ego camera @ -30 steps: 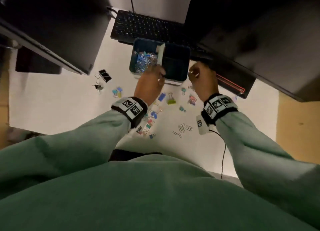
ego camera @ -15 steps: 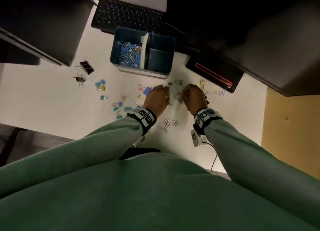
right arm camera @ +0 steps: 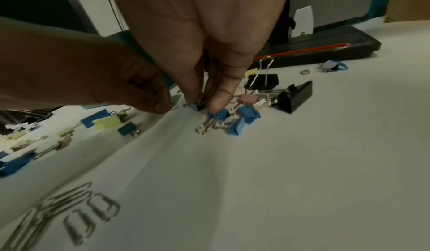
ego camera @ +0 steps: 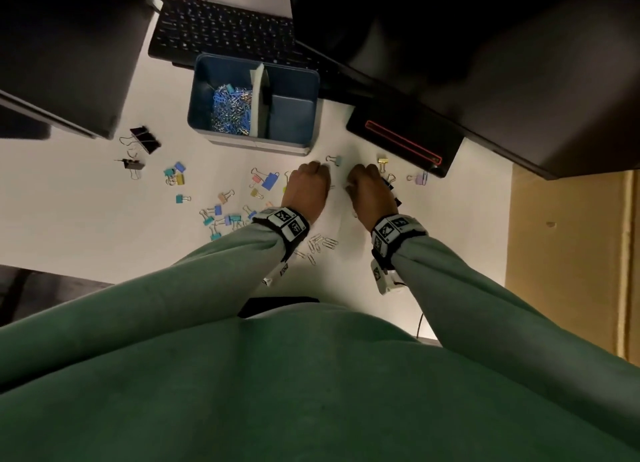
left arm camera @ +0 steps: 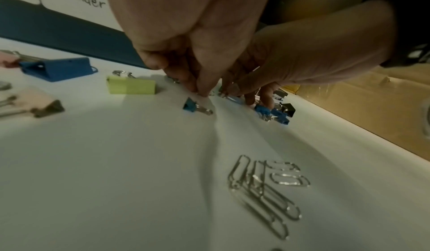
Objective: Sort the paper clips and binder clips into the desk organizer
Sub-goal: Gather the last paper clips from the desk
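Observation:
The blue desk organizer point(ego camera: 207, 80) stands before the keyboard; its left compartment holds a heap of paper clips point(ego camera: 230, 110), and its right compartment looks dark. My left hand point(ego camera: 306, 184) is down on the table just in front of it, fingertips bunched point(left arm camera: 202, 89) on a small bit of metal clip. My right hand point(ego camera: 367, 189) is beside it, thumb and forefinger pinching point(right arm camera: 204, 102) a small binder clip, the thumb touching a blue binder clip point(right arm camera: 218, 116). Silver paper clips point(ego camera: 320, 243) lie near my left wrist.
Coloured binder clips point(ego camera: 221, 212) are scattered left of my hands, a lime one point(left arm camera: 131, 87) close by. Black binder clips point(right arm camera: 293, 97) lie right of my right hand. A keyboard point(ego camera: 221, 28) and a black tray with a red pencil point(ego camera: 405, 139) lie behind.
Both hands have come back from the organizer's front rim down to the table and closed on clips among the scattered pile.

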The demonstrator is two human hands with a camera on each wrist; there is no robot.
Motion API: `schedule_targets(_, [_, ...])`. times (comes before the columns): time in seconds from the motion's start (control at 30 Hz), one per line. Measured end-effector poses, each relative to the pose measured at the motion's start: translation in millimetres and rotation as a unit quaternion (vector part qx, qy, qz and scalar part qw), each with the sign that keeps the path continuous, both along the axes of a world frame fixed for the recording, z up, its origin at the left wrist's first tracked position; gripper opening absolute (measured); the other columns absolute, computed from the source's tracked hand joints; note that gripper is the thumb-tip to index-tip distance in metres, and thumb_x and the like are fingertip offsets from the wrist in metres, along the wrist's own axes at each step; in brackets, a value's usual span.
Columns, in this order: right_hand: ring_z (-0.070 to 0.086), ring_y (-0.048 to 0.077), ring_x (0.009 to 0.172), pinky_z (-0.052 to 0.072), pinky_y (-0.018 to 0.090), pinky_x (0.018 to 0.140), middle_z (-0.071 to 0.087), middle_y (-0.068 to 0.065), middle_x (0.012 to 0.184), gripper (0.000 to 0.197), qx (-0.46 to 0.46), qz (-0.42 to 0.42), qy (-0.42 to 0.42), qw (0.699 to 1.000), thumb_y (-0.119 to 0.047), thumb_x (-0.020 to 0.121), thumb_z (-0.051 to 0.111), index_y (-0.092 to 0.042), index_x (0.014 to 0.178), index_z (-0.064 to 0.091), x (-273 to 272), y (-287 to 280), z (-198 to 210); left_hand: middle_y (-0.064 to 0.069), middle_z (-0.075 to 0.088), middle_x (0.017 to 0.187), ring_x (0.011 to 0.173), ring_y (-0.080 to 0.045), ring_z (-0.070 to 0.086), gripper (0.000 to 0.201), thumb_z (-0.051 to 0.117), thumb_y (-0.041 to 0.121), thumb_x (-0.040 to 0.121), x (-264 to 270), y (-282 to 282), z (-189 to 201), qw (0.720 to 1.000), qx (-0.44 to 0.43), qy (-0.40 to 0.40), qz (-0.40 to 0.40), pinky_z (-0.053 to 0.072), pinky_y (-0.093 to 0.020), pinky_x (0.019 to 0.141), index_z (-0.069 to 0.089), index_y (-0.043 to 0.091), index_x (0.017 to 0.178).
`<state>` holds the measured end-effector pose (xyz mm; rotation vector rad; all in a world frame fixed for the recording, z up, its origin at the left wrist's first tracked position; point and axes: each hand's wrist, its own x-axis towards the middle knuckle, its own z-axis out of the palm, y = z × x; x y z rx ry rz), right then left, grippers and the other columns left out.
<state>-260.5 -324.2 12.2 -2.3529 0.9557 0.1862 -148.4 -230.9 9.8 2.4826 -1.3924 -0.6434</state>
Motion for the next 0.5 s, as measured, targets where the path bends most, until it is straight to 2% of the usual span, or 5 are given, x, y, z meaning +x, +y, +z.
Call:
schedule_targets(0.1, [0.061,0.029,0.093,0.053,0.037,0.079,0.053,0.014,0.121,0.021,0.022,0.04,-0.019,0.999,-0.02,0.092,0.06,-0.007,0.108,0.055,-10,0,10,-0.015,0.064,0.088,0.08,-0.031,0.06,0.012,0.052,-0.002,0.084,9,16,8,0.998,-0.046,0.049,-0.007,0.045,-0.033,0.072,0.062,0.004,0.087])
schedule_targets(0.2, [0.06,0.028,0.095,0.052,0.038,0.084,0.052,0.012,0.12,0.034,0.076,0.123,0.046,0.988,-0.028,0.088,0.067,-0.007,0.112,0.054,-32,17,13,-0.006,0.064,0.085,0.078,-0.02,0.059,0.01,0.054,0.005,0.089,12,47,15,0.989,-0.038,0.122,-0.069,0.043,-0.025,0.071,0.061,0.009,0.083])
schedule_targets(0.3, [0.056,0.027,0.096,0.047,0.035,0.082,0.047,0.013,0.119,0.048,0.087,0.152,0.089,0.981,-0.032,0.084,0.071,-0.004,0.118,0.05,-48,44,10,-0.001,0.063,0.09,0.08,-0.014,0.059,0.004,0.058,0.013,0.091,3,76,12,0.981,0.02,0.146,-0.124,0.053,-0.031,0.076,0.06,0.012,0.089])
schedule_targets(0.43, [0.052,0.03,0.103,0.047,0.038,0.083,0.046,0.015,0.119,0.057,0.07,0.139,0.094,0.983,-0.028,0.08,0.075,-0.001,0.121,0.047,-46,72,2,-0.01,0.047,0.127,0.111,-0.023,0.052,0.066,0.078,0.03,0.075,-11,91,-6,0.973,0.074,0.109,-0.189,0.049,-0.034,0.093,0.047,0.008,0.128])
schedule_targets(0.5, [0.051,0.031,0.106,0.047,0.04,0.082,0.046,0.016,0.12,0.049,0.057,0.131,0.099,0.985,-0.02,0.083,0.071,-0.001,0.122,0.047,-46,84,-3,-0.012,0.043,0.13,0.112,-0.024,0.05,0.072,0.079,0.029,0.074,-19,94,-12,0.972,0.079,0.089,-0.204,0.05,-0.034,0.091,0.045,0.006,0.133])
